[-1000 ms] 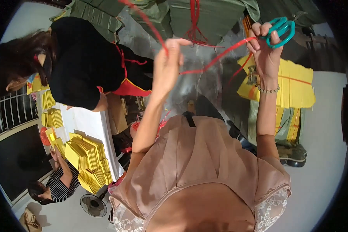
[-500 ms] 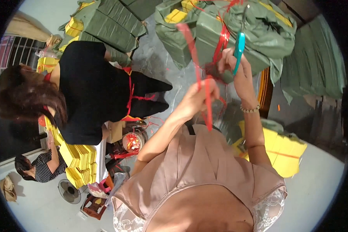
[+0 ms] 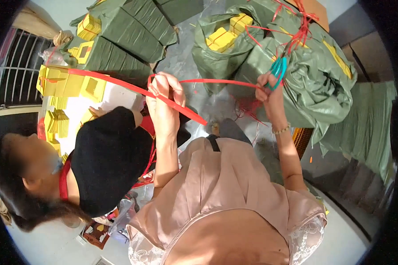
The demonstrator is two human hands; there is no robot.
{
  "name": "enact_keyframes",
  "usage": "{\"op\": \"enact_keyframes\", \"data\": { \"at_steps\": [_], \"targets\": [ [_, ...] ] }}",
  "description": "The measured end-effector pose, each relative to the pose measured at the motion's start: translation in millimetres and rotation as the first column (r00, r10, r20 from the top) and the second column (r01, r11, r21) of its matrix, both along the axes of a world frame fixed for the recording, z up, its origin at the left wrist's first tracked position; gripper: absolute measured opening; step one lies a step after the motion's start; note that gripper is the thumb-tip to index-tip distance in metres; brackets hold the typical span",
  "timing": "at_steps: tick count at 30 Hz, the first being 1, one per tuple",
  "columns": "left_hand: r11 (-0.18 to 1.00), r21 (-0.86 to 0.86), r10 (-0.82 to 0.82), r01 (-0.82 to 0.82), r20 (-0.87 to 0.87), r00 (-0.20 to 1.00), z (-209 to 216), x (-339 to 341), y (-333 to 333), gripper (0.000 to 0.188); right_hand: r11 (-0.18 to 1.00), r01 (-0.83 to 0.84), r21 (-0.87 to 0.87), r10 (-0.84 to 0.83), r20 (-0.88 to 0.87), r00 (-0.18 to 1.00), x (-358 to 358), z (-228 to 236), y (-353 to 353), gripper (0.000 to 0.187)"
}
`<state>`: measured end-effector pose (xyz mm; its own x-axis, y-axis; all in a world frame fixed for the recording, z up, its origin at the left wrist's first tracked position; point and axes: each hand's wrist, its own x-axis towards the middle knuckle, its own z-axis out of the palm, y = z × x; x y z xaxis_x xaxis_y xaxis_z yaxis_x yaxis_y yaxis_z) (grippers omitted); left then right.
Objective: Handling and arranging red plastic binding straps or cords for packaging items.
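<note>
My left hand [image 3: 164,106] is closed on a red plastic strap [image 3: 121,84], one free end hanging past my wrist and another length running off to the left. The strap also stretches across to my right hand [image 3: 270,95], whose fingers are curled around teal-handled scissors [image 3: 278,70] and seem to pinch the strap as well. The scissor blades are hard to make out. Just beyond my right hand sits a green woven sack [image 3: 309,84], with a tangle of red straps [image 3: 301,28] on top.
An open green sack [image 3: 201,55] holds yellow bundles [image 3: 221,39]. At left, a co-worker in black [image 3: 106,163] leans by a white table [image 3: 115,95] with yellow stacks. Wrapped green bales [image 3: 132,26] stand behind; a green sheet stack [image 3: 362,128] is at right.
My left hand has moved left and up, drawing the strap out between my hands. My right hand stays near the sacks with the scissors. My view has shifted, and the co-worker appears closer.
</note>
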<state>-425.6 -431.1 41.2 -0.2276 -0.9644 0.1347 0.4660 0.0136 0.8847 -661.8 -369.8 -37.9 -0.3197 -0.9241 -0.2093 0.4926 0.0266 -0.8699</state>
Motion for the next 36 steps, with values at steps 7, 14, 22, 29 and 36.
{"op": "enact_keyframes", "data": {
  "at_steps": [7, 14, 22, 29, 36],
  "targets": [
    [0.991, 0.085, 0.061, -0.104, 0.408, 0.911, -41.2, -20.7, -78.3, 0.029, 0.951, -0.197, -0.236, 0.218, 0.065, 0.974, 8.3, 22.1, -128.4, 0.028],
    [0.983, 0.185, -0.091, 0.009, 0.443, 0.892, -82.3, -43.5, -141.9, 0.026, 0.861, -0.458, -0.223, 0.503, 0.232, 0.833, 43.0, 16.5, -245.0, 0.031],
    [0.962, 0.212, 0.021, -0.172, 0.57, 0.821, -83.9, -25.3, -209.9, 0.026, 0.765, -0.613, -0.199, 0.644, 0.254, 0.722, 87.8, 9.8, -356.1, 0.027],
    [0.941, 0.104, 0.203, -0.323, 0.59, 0.782, -71.3, 23.3, -276.8, 0.024, 0.893, -0.435, -0.116, 0.441, 0.033, 0.897, 100.5, -6.9, -434.6, 0.028],
    [0.919, 0.122, 0.221, -0.374, 0.626, 0.748, -52.9, 38.9, -341.6, 0.027, 0.899, -0.406, -0.164, 0.413, 0.009, 0.911, 96.9, -15.5, -476.9, 0.025]
  ]
}}
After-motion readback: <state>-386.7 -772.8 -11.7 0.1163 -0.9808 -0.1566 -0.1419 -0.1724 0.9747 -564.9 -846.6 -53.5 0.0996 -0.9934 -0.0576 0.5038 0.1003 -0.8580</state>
